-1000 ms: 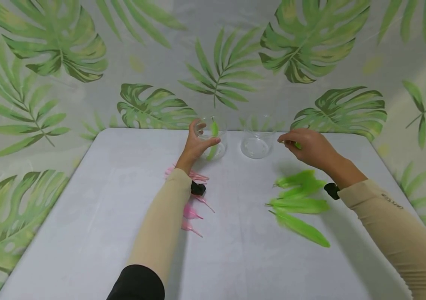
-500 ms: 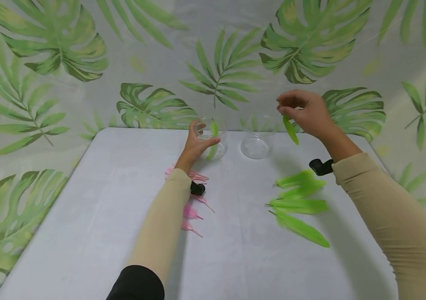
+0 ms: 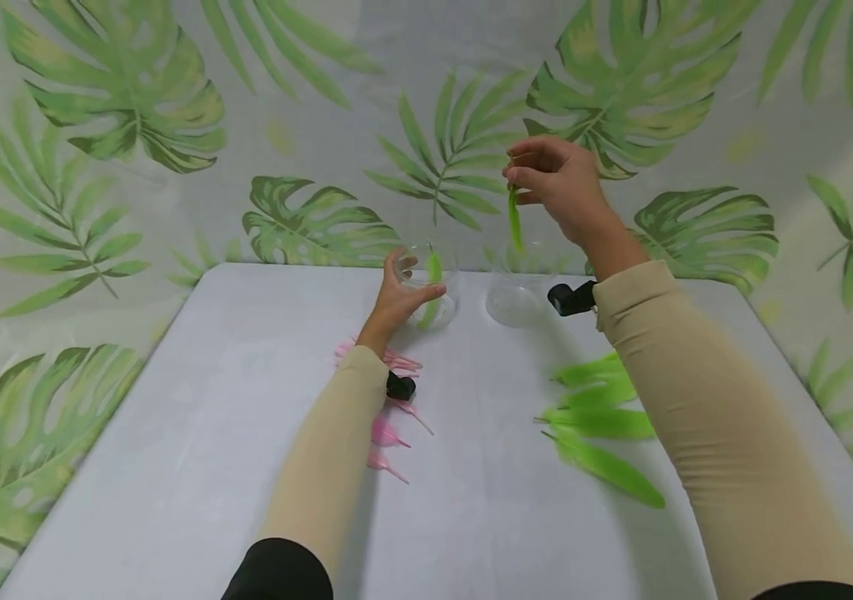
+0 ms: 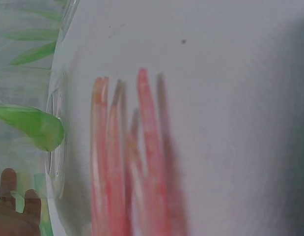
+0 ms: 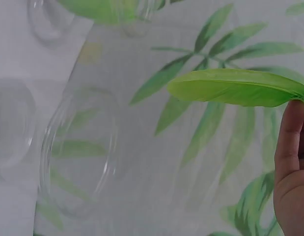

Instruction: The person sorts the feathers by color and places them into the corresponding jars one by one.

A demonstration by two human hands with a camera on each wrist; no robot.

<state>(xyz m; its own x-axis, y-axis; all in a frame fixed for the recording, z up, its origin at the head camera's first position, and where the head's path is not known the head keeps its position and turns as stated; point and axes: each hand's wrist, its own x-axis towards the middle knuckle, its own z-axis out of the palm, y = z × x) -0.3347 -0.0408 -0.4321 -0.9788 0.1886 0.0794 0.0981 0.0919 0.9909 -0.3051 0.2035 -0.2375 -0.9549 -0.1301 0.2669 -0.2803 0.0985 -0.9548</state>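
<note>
My left hand [image 3: 399, 296] grips a clear glass jar [image 3: 443, 315] from its left side at the back of the table, thumb across the front. Inside that jar stands a green feather [image 4: 31, 125], its quill end up. My right hand [image 3: 557, 179] is raised and pinches another green feather [image 5: 230, 87] by the quill, so that it hangs tip down. Below this feather, to the right of the first jar, stands a second clear jar [image 3: 514, 304]. In the right wrist view its round mouth [image 5: 78, 152] shows, apart from the feather.
Several green feathers [image 3: 606, 423] lie on the table at the right, partly behind my right sleeve. Several pink feathers [image 3: 384, 432] lie by my left forearm, partly covered by it. A leaf-patterned cloth [image 3: 306, 100] hangs behind the white table [image 3: 133, 467].
My right hand has risen from beside the second jar and swung left with the green feather, which now hangs above that jar. The left hand keeps its grip on the first jar.
</note>
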